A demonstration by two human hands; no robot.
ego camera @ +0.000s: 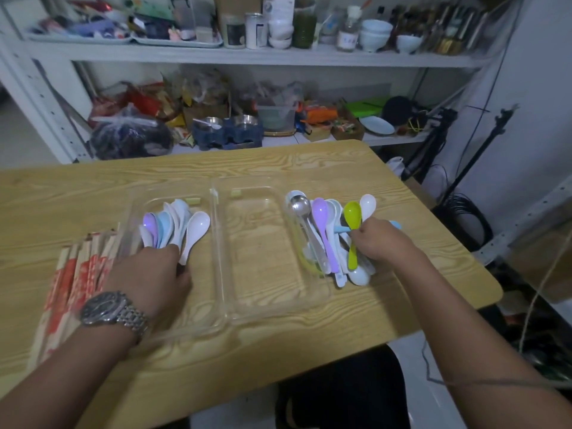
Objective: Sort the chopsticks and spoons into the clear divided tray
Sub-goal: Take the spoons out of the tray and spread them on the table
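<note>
Spoons (322, 230) heaped on table (93, 193) right of clear tray (263, 258), others in its left compartment: likely light, stiff, slick plastic. Pinch mid-handle. Right grip (382, 243) closed round blue spoon (342, 229); left grip (151, 274) over tray spoons (176, 224), hold unclear.

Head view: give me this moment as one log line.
left hand on spoons in tray left compartment | right hand grips blue spoon in loose pile right of tray | wrapped chopsticks left of tray, unsorted

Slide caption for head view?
Left hand holds stacked spoons in the clear tray; right hand grips a blue spoon in the loose pile.
</note>
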